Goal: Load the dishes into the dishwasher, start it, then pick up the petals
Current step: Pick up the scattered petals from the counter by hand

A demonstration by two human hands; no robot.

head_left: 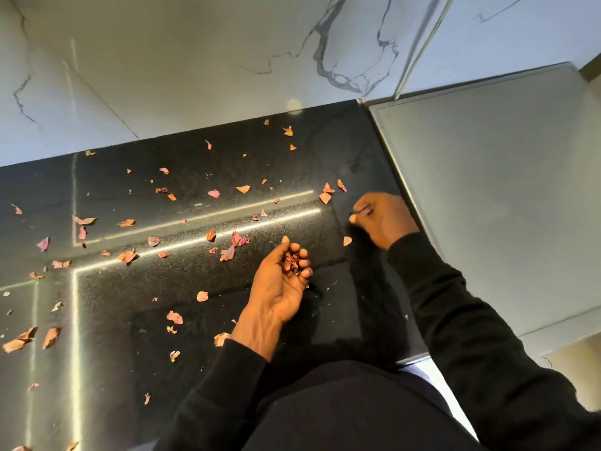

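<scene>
Several dried pink and orange petals lie scattered over a black speckled countertop. My left hand is palm up in the middle of the counter, fingers curled round a small heap of gathered petals. My right hand is farther right near the counter's edge, its fingertips pinching a petal just above the surface. A loose petal lies between the two hands.
A white marble-veined wall backs the counter. A grey flat panel adjoins the counter on the right. Bright light strips reflect across the black surface. More petals sit at the far left edge.
</scene>
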